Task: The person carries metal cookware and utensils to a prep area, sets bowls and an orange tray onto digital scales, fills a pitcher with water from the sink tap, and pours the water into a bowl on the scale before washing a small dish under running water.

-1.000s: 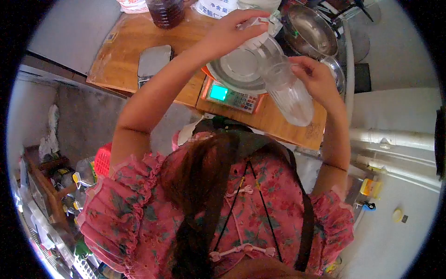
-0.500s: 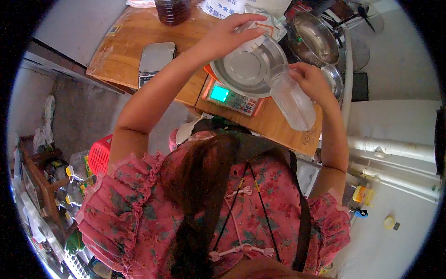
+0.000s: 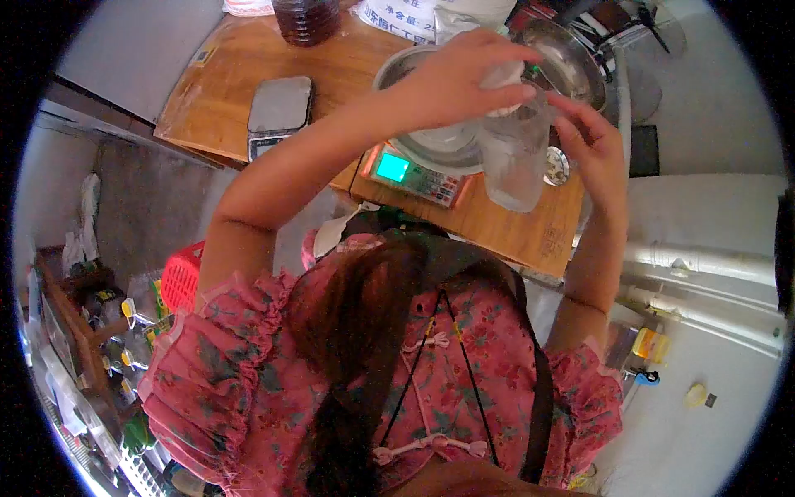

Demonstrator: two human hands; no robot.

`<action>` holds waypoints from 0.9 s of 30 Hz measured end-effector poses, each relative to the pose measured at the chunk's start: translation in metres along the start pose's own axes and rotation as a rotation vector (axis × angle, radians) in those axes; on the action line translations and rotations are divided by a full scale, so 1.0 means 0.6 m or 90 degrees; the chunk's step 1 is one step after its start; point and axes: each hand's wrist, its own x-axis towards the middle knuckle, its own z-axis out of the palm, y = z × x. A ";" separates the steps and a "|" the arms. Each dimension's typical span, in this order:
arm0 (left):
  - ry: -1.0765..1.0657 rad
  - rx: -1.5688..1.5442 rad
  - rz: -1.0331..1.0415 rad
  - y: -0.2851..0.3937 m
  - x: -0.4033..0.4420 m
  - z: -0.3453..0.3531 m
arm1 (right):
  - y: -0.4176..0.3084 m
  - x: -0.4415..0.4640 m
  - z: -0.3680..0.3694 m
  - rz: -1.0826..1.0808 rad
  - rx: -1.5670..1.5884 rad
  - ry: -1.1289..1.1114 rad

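Observation:
My left hand [image 3: 464,79] is over the steel bowl [image 3: 406,62], fingers curled round a small whitish thing [image 3: 505,83] that I cannot make out, at the mouth of a clear plastic container [image 3: 515,161]. My right hand [image 3: 592,145] grips that container near its rim, from the right. Ribbed and see-through, the container tilts with its base toward me. Under the bowl is an orange scale [image 3: 418,176] with a lit display. My left forearm hides part of the bowl.
A small grey scale [image 3: 280,108] lies on the wooden table [image 3: 215,91]. Behind are a jar of dark liquid [image 3: 306,18] and a printed white sack [image 3: 397,18]. Metal pans [image 3: 571,70] stand at the back right; a small round dish [image 3: 556,166] is beside the container.
My left hand has moved right, to the container's mouth. The container has swung more upright and slightly left. My right hand has shifted, and the small round dish now shows beside it.

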 end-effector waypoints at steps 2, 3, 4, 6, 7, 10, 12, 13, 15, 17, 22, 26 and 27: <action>0.010 0.041 0.029 0.015 0.004 -0.001 | -0.004 -0.002 0.003 -0.002 0.049 0.002; 0.012 0.057 0.031 0.017 0.006 -0.004 | -0.005 -0.002 0.004 -0.011 0.066 0.001; 0.015 0.074 0.032 0.017 0.007 -0.006 | -0.006 -0.002 0.007 -0.020 0.083 0.000; -0.031 0.139 0.067 0.009 0.009 -0.006 | -0.003 0.002 0.019 -0.064 0.111 0.001; -0.054 0.172 0.083 0.006 0.008 -0.005 | -0.001 0.003 0.025 -0.085 0.126 0.001; -0.121 0.216 0.067 0.010 0.000 -0.008 | 0.006 0.008 0.038 -0.111 0.132 -0.005; -0.123 0.229 0.074 0.011 -0.008 -0.007 | -0.001 0.008 0.043 -0.092 0.134 0.010; -0.123 0.237 0.077 0.011 -0.012 -0.006 | -0.006 0.008 0.047 -0.084 0.135 0.016; -0.096 0.197 0.081 0.012 -0.021 0.000 | -0.016 0.007 0.051 -0.094 0.146 0.010; -0.081 0.181 0.082 0.016 -0.022 -0.006 | -0.024 0.006 0.054 -0.105 0.157 0.013; -0.094 0.214 0.081 0.035 -0.024 -0.048 | -0.027 0.017 0.067 -0.131 0.197 0.019; -0.155 0.266 0.048 0.043 -0.036 -0.087 | -0.053 0.017 0.097 -0.157 0.280 -0.025; -0.173 0.280 0.029 0.048 -0.038 -0.100 | -0.057 0.022 0.108 -0.169 0.277 -0.025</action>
